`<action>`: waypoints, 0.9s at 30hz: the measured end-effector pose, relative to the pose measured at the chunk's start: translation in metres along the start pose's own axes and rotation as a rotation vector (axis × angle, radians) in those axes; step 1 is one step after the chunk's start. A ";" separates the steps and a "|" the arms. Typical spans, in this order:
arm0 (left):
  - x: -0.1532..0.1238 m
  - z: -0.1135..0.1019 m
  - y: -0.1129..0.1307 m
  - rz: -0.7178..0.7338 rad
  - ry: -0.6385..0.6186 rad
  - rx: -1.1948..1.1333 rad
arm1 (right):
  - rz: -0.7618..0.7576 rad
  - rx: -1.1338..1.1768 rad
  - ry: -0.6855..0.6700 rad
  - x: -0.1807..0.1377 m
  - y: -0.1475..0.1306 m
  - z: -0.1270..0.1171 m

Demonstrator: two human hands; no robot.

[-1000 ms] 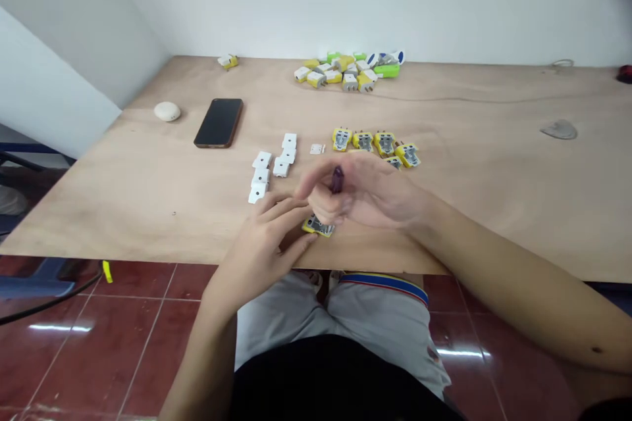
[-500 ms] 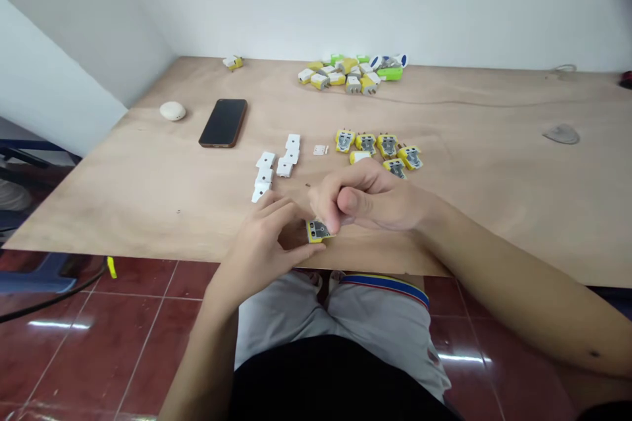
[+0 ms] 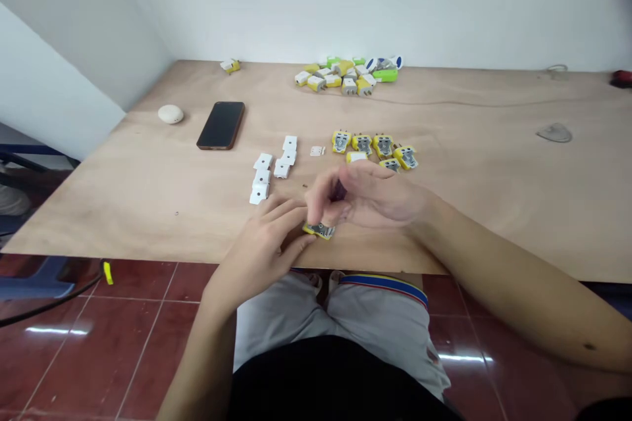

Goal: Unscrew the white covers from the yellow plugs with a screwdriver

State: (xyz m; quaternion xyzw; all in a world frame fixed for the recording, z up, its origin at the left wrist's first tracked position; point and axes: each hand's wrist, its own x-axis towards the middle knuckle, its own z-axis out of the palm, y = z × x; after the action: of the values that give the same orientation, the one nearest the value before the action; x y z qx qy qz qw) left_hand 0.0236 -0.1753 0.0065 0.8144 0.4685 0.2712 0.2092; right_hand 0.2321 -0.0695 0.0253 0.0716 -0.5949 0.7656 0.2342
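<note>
Near the table's front edge lies an opened yellow plug (image 3: 323, 231), its grey inner side facing up. My left hand (image 3: 269, 233) grips it from the left, fingertips at its far side and thumb at the near side. Just above the plug is my right hand (image 3: 360, 194), its fingers curled and partly covering the plug. Something dark shows between the right thumb and fingers, too little of it to name. Several white plug covers (image 3: 261, 177) lie beyond my left hand. More opened yellow plugs (image 3: 382, 145) sit beyond my right hand, beside a small white piece (image 3: 317, 151).
A black phone (image 3: 220, 125) and a white oval object (image 3: 170, 114) lie at the left. Against the wall is a pile of yellow, white and green plugs (image 3: 345, 75), with a single plug (image 3: 230, 66) further left. A thin cord (image 3: 444, 103) crosses the table (image 3: 494, 210).
My right hand has turned at the wrist, its thumb now higher and the palm side more visible. The plug has tilted slightly under my left fingers. The view has shifted a little.
</note>
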 end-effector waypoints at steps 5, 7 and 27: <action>-0.002 -0.001 0.000 -0.016 0.028 -0.005 | -0.010 -0.112 0.005 -0.002 -0.002 0.002; -0.002 -0.001 0.000 -0.031 0.024 -0.017 | -0.040 -0.153 -0.003 -0.003 -0.002 0.002; -0.006 0.015 -0.004 0.069 0.191 0.008 | -0.026 -0.233 -0.015 -0.002 -0.011 0.009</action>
State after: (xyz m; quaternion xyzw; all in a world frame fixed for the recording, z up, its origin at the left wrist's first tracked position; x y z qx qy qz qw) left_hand 0.0285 -0.1800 -0.0089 0.8011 0.4592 0.3529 0.1509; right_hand 0.2372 -0.0765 0.0369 0.0573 -0.6809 0.6874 0.2461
